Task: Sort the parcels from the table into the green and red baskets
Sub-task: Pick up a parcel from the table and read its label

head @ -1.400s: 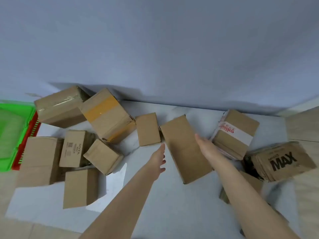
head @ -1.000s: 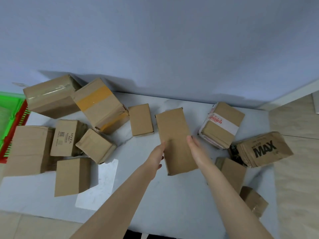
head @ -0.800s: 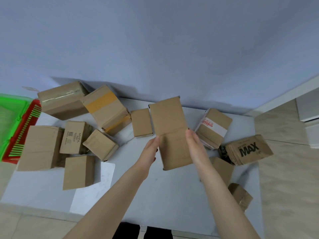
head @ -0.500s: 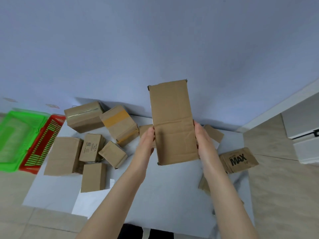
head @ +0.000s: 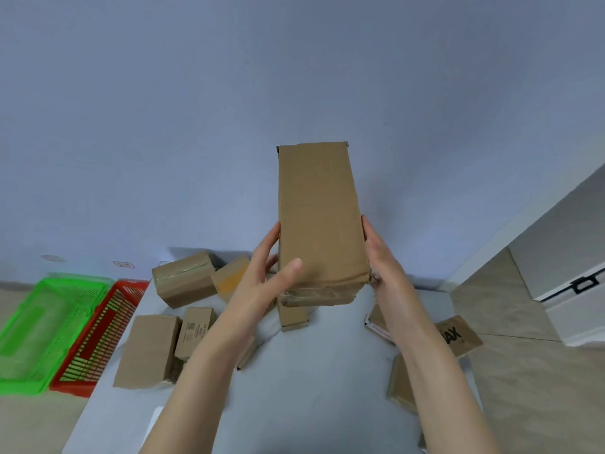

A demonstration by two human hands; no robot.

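A long brown cardboard parcel (head: 319, 221) is raised upright in front of me, well above the white table (head: 314, 388). My left hand (head: 265, 283) grips its lower left side, thumb across the front face. My right hand (head: 381, 263) holds the lower right edge, fingers along the side. Several more parcels lie on the table, among them a taped box (head: 183, 280), a box with a yellow band (head: 230, 278) and a MAX-printed packet (head: 458, 335). A green basket (head: 39, 329) and a red basket (head: 98, 335) sit on the floor left of the table.
A blue-grey wall fills the view behind the table. A white cabinet (head: 573, 257) stands at the right on the tiled floor. A flat white sheet (head: 154, 421) lies near the table's front left edge.
Both hands closed on the long parcel lying on the table, lifted it and tipped it upright in front of me. The view pulled back, bringing both baskets into sight.
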